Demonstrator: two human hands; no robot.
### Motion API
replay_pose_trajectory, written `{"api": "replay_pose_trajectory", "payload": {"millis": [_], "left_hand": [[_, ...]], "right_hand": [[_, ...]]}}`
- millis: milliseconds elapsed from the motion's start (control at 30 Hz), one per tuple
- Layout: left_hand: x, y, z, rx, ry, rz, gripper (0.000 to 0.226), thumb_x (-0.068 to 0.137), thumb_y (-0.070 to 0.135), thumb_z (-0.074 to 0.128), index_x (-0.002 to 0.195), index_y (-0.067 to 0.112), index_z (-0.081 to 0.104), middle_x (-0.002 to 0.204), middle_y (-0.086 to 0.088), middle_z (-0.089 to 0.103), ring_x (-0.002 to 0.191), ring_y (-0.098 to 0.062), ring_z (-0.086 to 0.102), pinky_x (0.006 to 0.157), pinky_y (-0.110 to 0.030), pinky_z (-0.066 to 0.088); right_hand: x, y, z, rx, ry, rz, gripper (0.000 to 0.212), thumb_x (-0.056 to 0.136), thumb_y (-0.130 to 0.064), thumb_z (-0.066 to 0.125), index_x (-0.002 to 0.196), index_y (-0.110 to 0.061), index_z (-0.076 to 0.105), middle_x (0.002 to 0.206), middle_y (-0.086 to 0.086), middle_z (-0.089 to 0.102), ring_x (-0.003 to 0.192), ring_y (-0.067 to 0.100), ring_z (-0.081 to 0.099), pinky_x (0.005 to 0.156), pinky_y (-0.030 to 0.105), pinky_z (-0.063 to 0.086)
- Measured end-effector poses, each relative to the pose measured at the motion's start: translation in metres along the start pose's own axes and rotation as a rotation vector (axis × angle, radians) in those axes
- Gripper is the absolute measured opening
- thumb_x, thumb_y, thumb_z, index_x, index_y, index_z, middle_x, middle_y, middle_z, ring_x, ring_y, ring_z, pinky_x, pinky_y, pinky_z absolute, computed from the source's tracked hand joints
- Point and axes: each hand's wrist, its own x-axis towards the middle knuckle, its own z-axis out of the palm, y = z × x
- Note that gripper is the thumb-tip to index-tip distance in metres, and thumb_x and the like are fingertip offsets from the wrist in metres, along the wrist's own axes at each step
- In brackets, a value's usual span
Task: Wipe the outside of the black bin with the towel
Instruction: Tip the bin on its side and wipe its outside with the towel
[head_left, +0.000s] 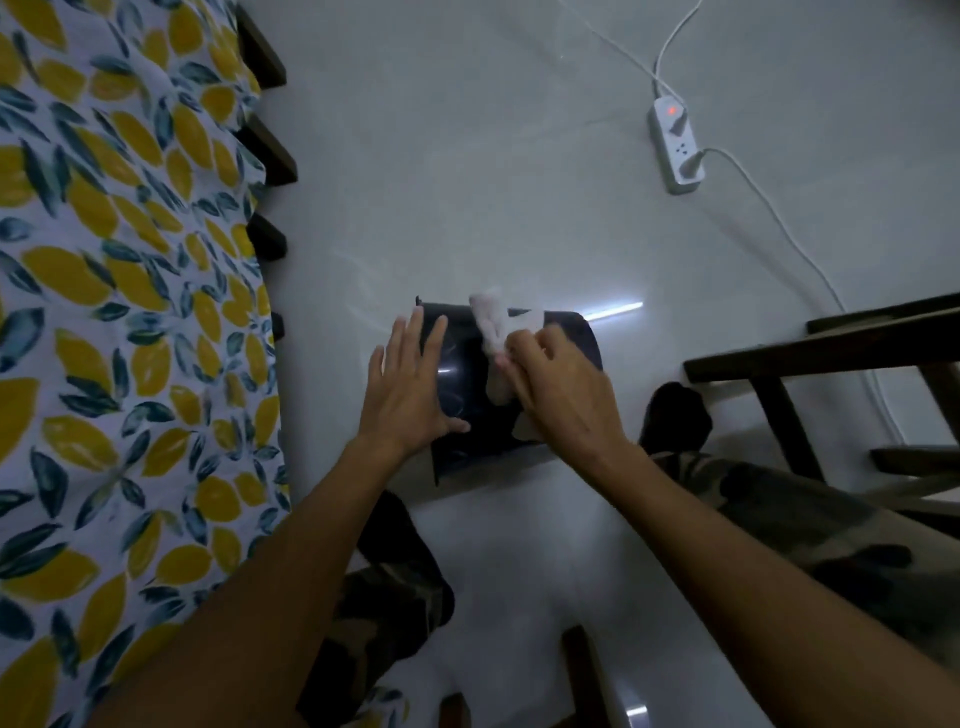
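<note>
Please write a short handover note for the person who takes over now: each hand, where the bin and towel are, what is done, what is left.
Left hand: open, flat against the left side of the black bin, steadying it.
Right hand: closed on the white towel, pressing it on the bin's upper side.
The bin lies on its side on the floor, between the knees.
Done: wiping is under way; how much is clean cannot be told.
Left: the remaining outside faces, probably turning the bin to reach them.

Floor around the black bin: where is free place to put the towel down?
Bare floor lies beyond the black bin, between the leaf-print bedcover and the power strip. Crowded: the right, by the dark wooden furniture.
</note>
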Motion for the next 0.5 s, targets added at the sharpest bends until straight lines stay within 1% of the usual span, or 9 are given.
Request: {"api": "replay_pose_trajectory", "payload": {"millis": [67,100,133,167,200,233,300,433,500], "left_hand": [[0.019,0.0,-0.004,0.159,-0.119,0.034,0.15,0.054,0.08,0.078,0.161,0.017,-0.007,0.168,-0.013,-0.02,0.154,-0.033,-0.017,0.122,-0.057,0.001],[0.026,0.001,-0.004,0.223,-0.187,0.031,0.153,0.053,0.085,0.074,0.161,0.014,-0.009,0.167,-0.014,-0.022,0.153,-0.033,-0.02,0.122,-0.058,-0.003],[0.03,0.002,-0.004,0.27,-0.235,0.026,0.157,0.051,0.089,0.071,0.16,0.012,-0.01,0.167,-0.015,-0.022,0.153,-0.033,-0.023,0.122,-0.058,-0.006],[0.032,0.002,-0.003,0.301,-0.262,0.023,0.159,0.048,0.091,0.069,0.16,0.009,-0.01,0.167,-0.016,-0.021,0.152,-0.033,-0.024,0.121,-0.059,-0.007],[0.034,0.003,-0.002,0.323,-0.269,0.026,0.161,0.047,0.093,0.067,0.16,0.008,-0.01,0.167,-0.017,-0.02,0.152,-0.033,-0.024,0.121,-0.059,-0.008],[0.034,0.002,-0.001,0.339,-0.263,0.035,0.162,0.046,0.094,0.066,0.16,0.007,-0.009,0.167,-0.018,-0.019,0.152,-0.034,-0.024,0.122,-0.059,-0.008],[0.035,0.0,0.001,0.356,-0.244,0.059,0.163,0.045,0.097,0.063,0.159,0.005,-0.009,0.167,-0.019,-0.017,0.152,-0.034,-0.024,0.122,-0.06,-0.006],[0.034,-0.005,0.009,0.318,-0.209,0.101,0.162,0.046,0.097,0.062,0.16,0.003,-0.006,0.168,-0.019,-0.011,0.154,-0.034,-0.019,0.125,-0.054,-0.003],[0.033,-0.008,0.011,0.266,-0.212,0.097,0.162,0.046,0.095,0.064,0.16,0.004,-0.007,0.168,-0.018,-0.012,0.154,-0.033,-0.019,0.126,-0.052,-0.001]], "right_hand": [[-0.006,0.007,0.035,-0.074,-0.118,0.005,0.04,0.103,-0.044,0.052,0.13,-0.015,0.054,0.134,0.016,0.054,0.111,0.035,0.057,0.069,0.04,0.05],[-0.009,0.011,0.05,-0.135,-0.151,-0.016,0.049,0.103,-0.048,0.051,0.139,-0.015,0.051,0.145,0.02,0.049,0.123,0.04,0.054,0.084,0.048,0.055],[-0.011,0.013,0.061,-0.172,-0.18,-0.037,0.059,0.103,-0.051,0.048,0.148,-0.013,0.046,0.156,0.023,0.042,0.136,0.045,0.047,0.1,0.054,0.05],[-0.014,0.016,0.07,-0.181,-0.202,-0.053,0.067,0.103,-0.054,0.042,0.156,-0.013,0.038,0.163,0.023,0.032,0.147,0.046,0.035,0.112,0.059,0.04],[-0.015,0.018,0.078,-0.183,-0.213,-0.074,0.071,0.105,-0.057,0.036,0.161,-0.014,0.03,0.168,0.022,0.022,0.153,0.045,0.024,0.119,0.06,0.03],[-0.016,0.019,0.083,-0.175,-0.213,-0.095,0.073,0.105,-0.058,0.031,0.164,-0.014,0.023,0.171,0.02,0.015,0.157,0.042,0.015,0.124,0.06,0.022],[-0.015,0.021,0.09,-0.161,-0.21,-0.139,0.073,0.107,-0.057,0.027,0.165,-0.015,0.017,0.172,0.018,0.008,0.159,0.037,0.006,0.126,0.058,0.017],[0.001,0.016,0.106,-0.139,-0.232,-0.219,0.067,0.11,-0.049,0.023,0.165,-0.011,0.016,0.172,0.016,0.005,0.16,0.031,0.002,0.127,0.054,0.014],[0.018,0.01,0.114,-0.095,-0.231,-0.188,0.065,0.109,-0.047,0.021,0.165,-0.014,0.015,0.173,0.012,0.006,0.16,0.028,0.002,0.127,0.053,0.013]]}}
